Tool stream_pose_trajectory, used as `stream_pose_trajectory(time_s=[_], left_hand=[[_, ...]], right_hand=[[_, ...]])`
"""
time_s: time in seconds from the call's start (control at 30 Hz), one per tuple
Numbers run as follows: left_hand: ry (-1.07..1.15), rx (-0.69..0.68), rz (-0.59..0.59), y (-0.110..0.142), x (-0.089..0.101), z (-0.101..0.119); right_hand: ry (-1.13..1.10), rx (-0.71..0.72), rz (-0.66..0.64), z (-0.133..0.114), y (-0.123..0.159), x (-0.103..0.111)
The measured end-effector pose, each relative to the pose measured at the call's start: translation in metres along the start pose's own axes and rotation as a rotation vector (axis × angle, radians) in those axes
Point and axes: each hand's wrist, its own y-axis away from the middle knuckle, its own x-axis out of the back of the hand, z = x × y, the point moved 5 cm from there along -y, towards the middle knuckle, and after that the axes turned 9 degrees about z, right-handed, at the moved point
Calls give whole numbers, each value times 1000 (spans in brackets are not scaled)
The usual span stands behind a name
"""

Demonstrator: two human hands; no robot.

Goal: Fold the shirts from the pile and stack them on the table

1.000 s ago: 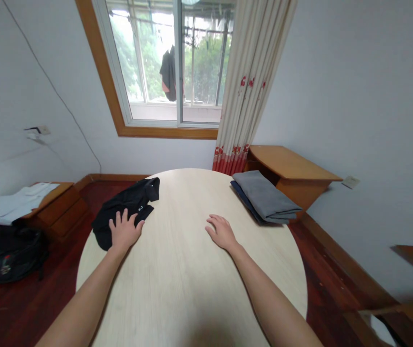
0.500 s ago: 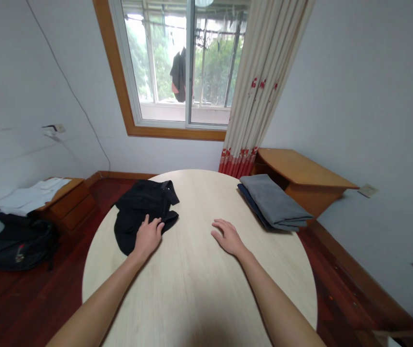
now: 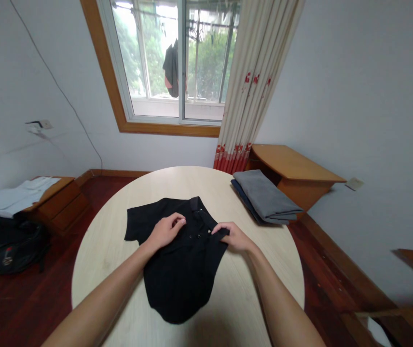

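A black short-sleeved shirt [image 3: 181, 279] lies spread on the round pale wooden table [image 3: 94, 270], its collar toward the far side and its rounded hem toward me. Small buttons show down the front. My left hand [image 3: 166, 230] rests on the chest of the shirt, fingers curled in toward the thumb with cloth at the tips. At the shirt's right edge, my right hand [image 3: 234, 237] pinches the fabric near the sleeve between thumb and fingers. The right sleeve is partly bunched under that hand.
Folded grey cloth [image 3: 268, 195] lies on dark blue cloth at the table's far right. Behind it stand a wooden desk [image 3: 296, 164] and a floral curtain [image 3: 252, 86]. On the left are a low cabinet [image 3: 61, 202] with papers and a black bag [image 3: 11, 248].
The bunched black shirt has come from the table's left to the middle and now lies more spread out. My right hand, earlier on bare table, has taken hold of its edge.
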Motion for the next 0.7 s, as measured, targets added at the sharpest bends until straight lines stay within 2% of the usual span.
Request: stream_pose_trajectory(time_s=[0.07, 0.17, 0.23, 0.3, 0.37, 0.43, 0.47, 0.53, 0.6, 0.7], left_hand=[[-259, -33, 87, -7, 10, -26], [-549, 46, 43, -5, 15, -62], [-660, 124, 27, 4, 19, -76], [-724, 194, 24, 20, 26, -80], [-740, 224, 9, 41, 35, -75], [-714, 195, -25, 62, 44, -65], [-692, 174, -46, 71, 50, -60], [-640, 179, -84, 83, 62, -55], [-611, 214, -63, 83, 76, -55], [-688, 219, 57, 68, 89, -61]], right_hand=[[-1, -20, 164, 2, -2, 23], [8, -2, 462, 3, -1, 57], [6, 25, 620, 2, 5, 80], [-22, 66, 815, 3, 19, 108], [-68, 130, 1095, 5, 44, 138], [-44, 145, 1214, 7, 66, 159], [19, 131, 1183, 6, 73, 164], [192, 80, 963, -1, 78, 163], [340, 44, 636, -11, 74, 147], [400, 19, 196, -24, 60, 108]])
